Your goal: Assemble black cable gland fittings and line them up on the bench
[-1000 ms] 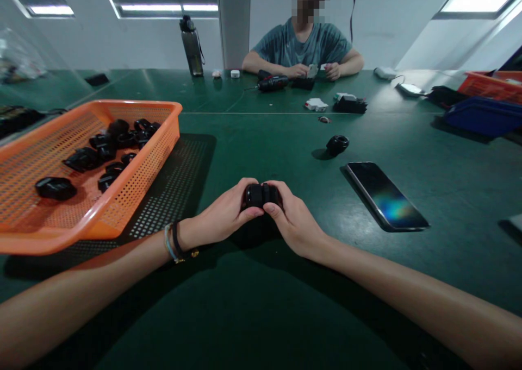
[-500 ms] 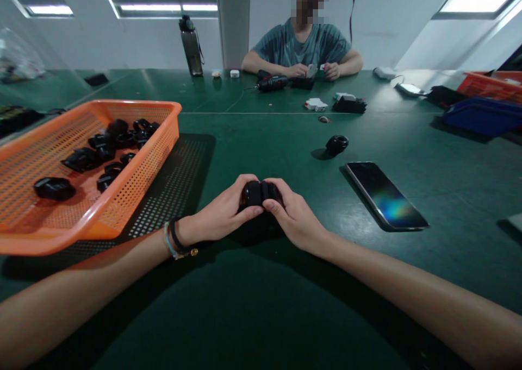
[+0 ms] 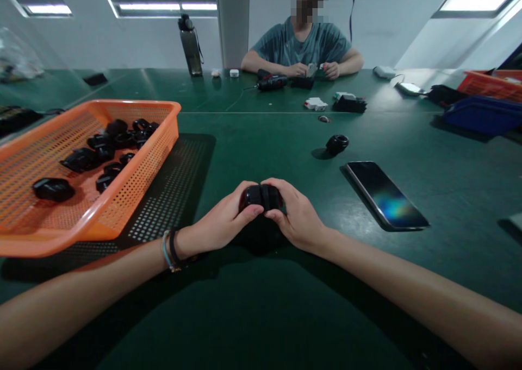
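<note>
Between my two hands is a black, rounded plastic piece [image 3: 261,197] with a seam down its middle. Whether it is two halves pressed together or one body, I cannot tell. My left hand [image 3: 230,213] is closed round its left side, thumb in front. On the right side my right hand [image 3: 297,213] grips it, with the thumb along the near face. Fingers hide both ends of the piece. To the left stands an orange basket [image 3: 87,230] with several similar black parts [image 3: 81,159]. Another black ring-shaped part [image 3: 337,143] lies alone on the green table [image 3: 253,147], beyond my right hand.
A phone [image 3: 383,196] lies right of my right hand. Across the table a person [image 3: 304,46] handles small parts, near a power drill [image 3: 271,82]. A bottle [image 3: 190,46] stands at the back, with a blue bin [image 3: 483,114] at the right edge.
Both hands have turned slightly with the black piece, and my left wrist has dipped a little. The piece stays in both hands; the things on the table look the same.
</note>
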The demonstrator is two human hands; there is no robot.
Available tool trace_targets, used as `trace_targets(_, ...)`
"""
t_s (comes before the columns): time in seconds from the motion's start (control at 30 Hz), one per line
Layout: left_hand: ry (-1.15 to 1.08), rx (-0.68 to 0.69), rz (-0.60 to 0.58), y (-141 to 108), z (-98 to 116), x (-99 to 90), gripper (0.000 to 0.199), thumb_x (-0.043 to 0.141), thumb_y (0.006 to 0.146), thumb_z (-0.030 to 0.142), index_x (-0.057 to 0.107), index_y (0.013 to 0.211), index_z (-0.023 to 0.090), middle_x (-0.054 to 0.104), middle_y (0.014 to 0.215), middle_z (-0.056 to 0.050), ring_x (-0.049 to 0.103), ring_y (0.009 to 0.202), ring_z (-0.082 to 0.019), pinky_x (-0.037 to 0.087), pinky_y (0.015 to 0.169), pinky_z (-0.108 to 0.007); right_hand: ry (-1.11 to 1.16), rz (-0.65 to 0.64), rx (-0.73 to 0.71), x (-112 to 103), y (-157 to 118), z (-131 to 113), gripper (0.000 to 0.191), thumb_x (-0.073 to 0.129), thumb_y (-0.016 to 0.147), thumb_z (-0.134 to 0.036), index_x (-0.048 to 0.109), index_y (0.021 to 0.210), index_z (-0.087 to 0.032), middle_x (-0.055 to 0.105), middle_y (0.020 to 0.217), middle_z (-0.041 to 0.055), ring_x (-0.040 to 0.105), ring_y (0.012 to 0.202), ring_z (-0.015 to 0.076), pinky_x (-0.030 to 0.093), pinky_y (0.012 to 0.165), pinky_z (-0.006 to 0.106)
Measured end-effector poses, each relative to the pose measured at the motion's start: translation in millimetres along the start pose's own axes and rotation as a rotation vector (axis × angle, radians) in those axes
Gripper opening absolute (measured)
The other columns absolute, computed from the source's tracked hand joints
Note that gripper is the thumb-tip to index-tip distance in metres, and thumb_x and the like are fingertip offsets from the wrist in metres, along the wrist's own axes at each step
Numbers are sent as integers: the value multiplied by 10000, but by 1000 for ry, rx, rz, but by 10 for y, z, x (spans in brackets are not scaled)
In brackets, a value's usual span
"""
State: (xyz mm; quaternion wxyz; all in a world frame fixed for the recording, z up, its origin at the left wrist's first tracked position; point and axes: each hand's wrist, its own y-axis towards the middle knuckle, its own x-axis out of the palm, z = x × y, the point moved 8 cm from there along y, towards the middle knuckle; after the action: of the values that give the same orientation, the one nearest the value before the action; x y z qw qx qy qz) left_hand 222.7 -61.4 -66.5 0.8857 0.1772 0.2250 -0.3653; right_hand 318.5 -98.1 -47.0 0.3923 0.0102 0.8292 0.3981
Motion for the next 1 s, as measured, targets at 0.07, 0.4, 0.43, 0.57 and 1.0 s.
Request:
trace_targets(0.07,11,0,0,-24,34,14,385,377,911,448,451,1103,122,562,1012,-101,550,911,-222,457,790,-336,13,-3,9,5,-13,-10,489,244,917,-590,428,1108,-180,652,967,119,643,846,215,543,718,355)
trace_targets(0.4,156,100,12,-27,63,-13,556,314,893,610,411,1127,114,573,1009,-123,581,850,-224,486,754,-350,99,-39,145,20,-36,14,507,240,910,-611,427,1101,-180,649,969,121,654,838,217,539,677,343)
trace_targets(0.43,169,99,15,-25,60,-19,558,313,891,615,413,1128,119,576,1014,-123,585,854,-225,489,760,-353,106,-44,153,23,-37,15,511,242,908,-614,428,1102,-180,648,971,121,654,835,218,537,673,344)
trace_targets(0.57,250,120,25,-24,73,-38,578,317,881,631,429,1127,121,573,1066,-145,589,917,-247,493,816,-381,124,-69,214,43,-46,33,508,246,915,-605,438,1086,-167,652,935,119,653,781,212,529,645,335)
trace_targets(1.0,449,233,41,6,113,-71,585,328,860,655,473,1072,129,580,1040,-135,557,944,-257,482,857,-431,181,-151,334,93,-70,72,536,256,900,-632,451,1092,-171,658,919,109,648,759,222,507,634,340)
